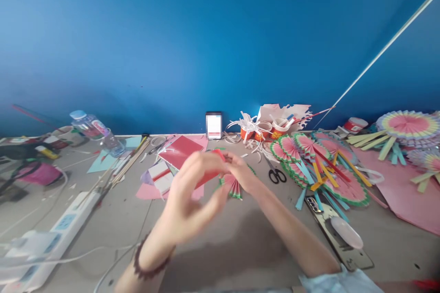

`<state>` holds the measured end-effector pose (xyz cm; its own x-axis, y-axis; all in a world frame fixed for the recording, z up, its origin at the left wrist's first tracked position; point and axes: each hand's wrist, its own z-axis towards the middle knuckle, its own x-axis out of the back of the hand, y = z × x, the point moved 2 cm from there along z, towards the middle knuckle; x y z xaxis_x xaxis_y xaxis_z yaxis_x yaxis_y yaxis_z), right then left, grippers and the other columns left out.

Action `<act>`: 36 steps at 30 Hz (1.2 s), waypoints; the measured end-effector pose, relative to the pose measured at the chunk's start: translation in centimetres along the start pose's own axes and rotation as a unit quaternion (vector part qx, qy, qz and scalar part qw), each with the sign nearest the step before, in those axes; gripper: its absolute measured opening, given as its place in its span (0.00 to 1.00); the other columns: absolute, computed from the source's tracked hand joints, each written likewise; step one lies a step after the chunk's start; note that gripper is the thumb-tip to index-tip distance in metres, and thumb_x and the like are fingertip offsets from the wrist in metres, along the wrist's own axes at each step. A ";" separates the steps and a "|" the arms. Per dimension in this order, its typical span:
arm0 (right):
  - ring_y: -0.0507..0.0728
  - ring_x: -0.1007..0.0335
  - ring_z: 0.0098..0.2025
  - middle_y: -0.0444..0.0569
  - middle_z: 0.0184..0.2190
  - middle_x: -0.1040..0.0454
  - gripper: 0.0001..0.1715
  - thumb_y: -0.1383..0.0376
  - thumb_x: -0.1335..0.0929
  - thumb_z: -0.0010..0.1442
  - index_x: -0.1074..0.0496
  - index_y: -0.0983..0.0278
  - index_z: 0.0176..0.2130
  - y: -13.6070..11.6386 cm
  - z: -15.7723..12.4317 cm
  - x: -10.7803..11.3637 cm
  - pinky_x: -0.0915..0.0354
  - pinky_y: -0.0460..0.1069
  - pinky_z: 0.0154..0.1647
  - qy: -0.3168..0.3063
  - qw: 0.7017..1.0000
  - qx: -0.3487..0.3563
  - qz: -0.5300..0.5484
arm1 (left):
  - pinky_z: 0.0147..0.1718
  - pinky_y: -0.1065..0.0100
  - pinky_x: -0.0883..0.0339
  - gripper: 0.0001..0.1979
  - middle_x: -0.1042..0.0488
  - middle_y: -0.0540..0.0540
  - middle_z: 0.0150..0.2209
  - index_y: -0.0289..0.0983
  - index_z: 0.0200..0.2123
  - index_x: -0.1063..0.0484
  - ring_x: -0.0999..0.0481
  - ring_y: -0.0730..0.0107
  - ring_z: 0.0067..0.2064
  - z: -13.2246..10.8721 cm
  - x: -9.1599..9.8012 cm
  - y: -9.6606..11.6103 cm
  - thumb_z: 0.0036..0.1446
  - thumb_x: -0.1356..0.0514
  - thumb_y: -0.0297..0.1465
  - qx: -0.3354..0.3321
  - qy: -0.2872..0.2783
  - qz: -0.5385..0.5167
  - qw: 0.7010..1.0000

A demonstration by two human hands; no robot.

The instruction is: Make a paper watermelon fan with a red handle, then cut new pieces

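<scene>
1. One blue wall (172, 46) fills the background above one grey table (240, 256).
2. Two bare hands meet over the middle of the table. The left hand (192, 192), a dark bracelet (146, 263) at its wrist, is loosely curved with thumb well away from fingers; whether it grips anything cannot be told. The right hand (244, 174) has its fingers drawn together at a small red piece (218, 152); whether they pinch it cannot be told.
3. One pink sheet (402, 183) lies at far right, with two pastel pleated fans (405, 123) over its far end.
4. One white power strip (65, 229) sits at left, a cable crossing it.
5. At least five watermelon-coloured fans (350, 185) overlap at right, strewn with strips.
6. One bottle (98, 130) leans at left; one red sheet (184, 149) lies partly behind the left hand.
7. Two phones: one lying phone (354, 256) under a white oval object (346, 232), one upright phone (213, 126) by the wall.
8. Three red paper cups (278, 130) stand near the wall.
9. One small pleated fan (234, 186) lies beneath the right hand, which blocks part of it.
10. One pair of black-handled scissors (277, 176) rests nearby.
</scene>
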<state>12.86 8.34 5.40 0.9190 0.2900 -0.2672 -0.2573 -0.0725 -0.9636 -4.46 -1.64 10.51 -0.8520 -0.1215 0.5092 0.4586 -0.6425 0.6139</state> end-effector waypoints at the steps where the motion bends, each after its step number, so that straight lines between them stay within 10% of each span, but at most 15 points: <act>1: 0.52 0.30 0.32 0.45 0.34 0.26 0.16 0.65 0.31 0.48 0.31 0.62 0.40 -0.4 0.1 0.6 0.32 0.46 0.29 -0.006 0.999 -0.011 0.031 | 0.47 0.57 0.32 0.15 0.28 0.46 0.47 0.44 0.48 0.31 0.29 0.60 0.49 3.2 -0.5 -0.6 0.56 0.41 0.32 0.017 -0.037 0.032 0.999; 5: 0.52 0.30 0.30 0.44 0.33 0.26 0.18 0.66 0.30 0.44 0.30 0.63 0.39 -1.1 0.4 2.9 0.31 0.47 0.28 0.014 0.995 -0.024 0.091 | 0.41 0.62 0.31 0.17 0.26 0.46 0.45 0.41 0.47 0.31 0.27 0.60 0.46 9.6 -1.9 -3.9 0.52 0.41 0.34 0.084 -0.110 0.104 0.985; 14: 0.56 0.28 0.42 0.47 0.40 0.24 0.22 0.53 0.32 0.54 0.29 0.62 0.45 -1.2 0.5 6.3 0.30 0.48 0.36 0.036 0.994 -0.010 -0.107 | 0.28 0.69 0.36 0.09 0.24 0.47 0.32 0.37 0.35 0.27 0.26 0.66 0.31 8.9 -3.2 -7.8 0.52 0.43 0.33 0.186 -0.166 0.053 0.967; 23: 0.55 0.24 0.29 0.48 0.33 0.21 0.16 0.58 0.29 0.52 0.26 0.63 0.40 -1.7 0.6 8.5 0.28 0.48 0.30 0.013 0.992 -0.052 -0.118 | 0.34 0.66 0.30 0.25 0.25 0.42 0.40 0.37 0.48 0.32 0.25 0.62 0.40 8.9 -5.6 -8.9 0.46 0.35 0.37 0.273 0.009 -0.151 0.950; 29: 0.56 0.23 0.31 0.47 0.37 0.21 0.21 0.59 0.29 0.53 0.29 0.60 0.47 -2.4 0.2 8.9 0.27 0.48 0.30 -0.008 0.995 -0.037 -0.088 | 0.32 0.67 0.27 0.30 0.23 0.45 0.36 0.37 0.49 0.33 0.22 0.63 0.35 8.8 -8.0 -9.8 0.43 0.32 0.40 0.281 0.021 -0.377 0.882; 36: 0.59 0.24 0.34 0.48 0.36 0.21 0.19 0.57 0.27 0.50 0.25 0.63 0.42 -2.2 0.6 9.5 0.25 0.53 0.34 0.027 0.995 -0.035 -0.091 | 0.22 0.69 0.27 0.40 0.23 0.49 0.30 0.39 0.61 0.45 0.23 0.67 0.25 8.5 -7.8 -10.2 0.46 0.33 0.40 0.267 -0.003 -0.303 0.915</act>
<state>22.00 11.87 4.98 0.9637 0.2526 -0.0867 -0.0658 -0.0900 -0.9938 -0.29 12.28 5.44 -0.9899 0.1404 -0.0207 -0.0388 -0.1281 0.9910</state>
